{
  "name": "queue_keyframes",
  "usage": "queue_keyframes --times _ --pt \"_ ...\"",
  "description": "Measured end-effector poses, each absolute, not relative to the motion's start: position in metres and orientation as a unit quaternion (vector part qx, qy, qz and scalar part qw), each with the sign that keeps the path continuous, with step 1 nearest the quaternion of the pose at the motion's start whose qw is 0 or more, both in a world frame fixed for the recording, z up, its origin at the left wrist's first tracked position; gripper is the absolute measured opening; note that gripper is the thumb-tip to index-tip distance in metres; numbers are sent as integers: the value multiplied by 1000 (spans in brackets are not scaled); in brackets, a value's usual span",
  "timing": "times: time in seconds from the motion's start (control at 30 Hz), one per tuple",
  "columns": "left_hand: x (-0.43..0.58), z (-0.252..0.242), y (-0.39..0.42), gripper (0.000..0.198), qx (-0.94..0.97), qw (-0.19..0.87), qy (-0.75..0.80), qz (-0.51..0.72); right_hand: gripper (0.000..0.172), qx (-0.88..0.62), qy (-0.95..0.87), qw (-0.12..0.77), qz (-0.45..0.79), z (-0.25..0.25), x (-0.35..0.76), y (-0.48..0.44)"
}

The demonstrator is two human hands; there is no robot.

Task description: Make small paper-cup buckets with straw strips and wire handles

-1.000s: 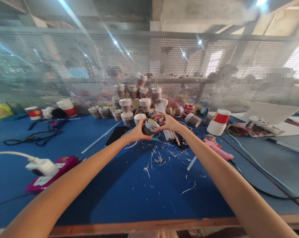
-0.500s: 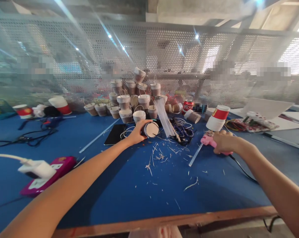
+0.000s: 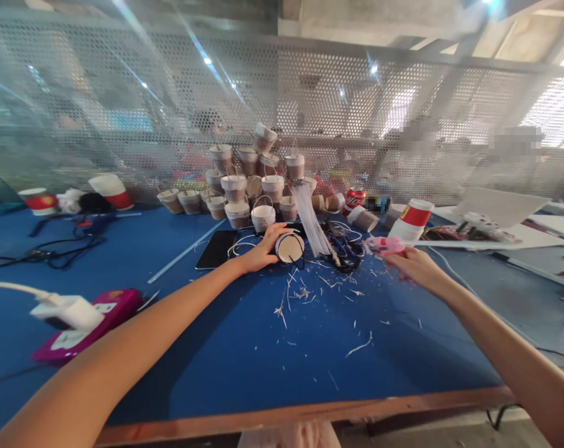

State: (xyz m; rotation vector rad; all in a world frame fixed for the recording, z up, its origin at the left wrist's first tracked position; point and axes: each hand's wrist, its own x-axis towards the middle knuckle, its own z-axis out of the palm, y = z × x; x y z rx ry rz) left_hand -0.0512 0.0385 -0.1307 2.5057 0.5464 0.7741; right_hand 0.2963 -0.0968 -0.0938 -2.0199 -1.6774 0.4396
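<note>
Cup partly behind left hand

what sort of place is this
Probably a craft workshop: small handled pots are piled at the back of a blue work table, and the right hand holds what looks like a pink glue gun.

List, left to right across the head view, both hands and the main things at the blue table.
Purple power strip → black phone → left hand → held cup → red soda can → pink glue gun → right hand.
</note>
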Motion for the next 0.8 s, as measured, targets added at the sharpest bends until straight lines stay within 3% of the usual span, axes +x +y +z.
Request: queue_keyframes --times 0.1,0.23,0.5,0.8 --pt "-51 -127 32 75 929 200 192 243 35 -635 -590 311 390 -87 278 -95" --pt "-52 -121 22 82 945 151 194 214 29 -539 -570 348 514 -92 247 -86" --pt "-44 -129 9 112 929 131 234 256 20 -451 -596 377 547 -103 212 -66" --pt "-28 -139 4 113 912 88 236 324 26 -504 -586 391 499 -119 197 -66"
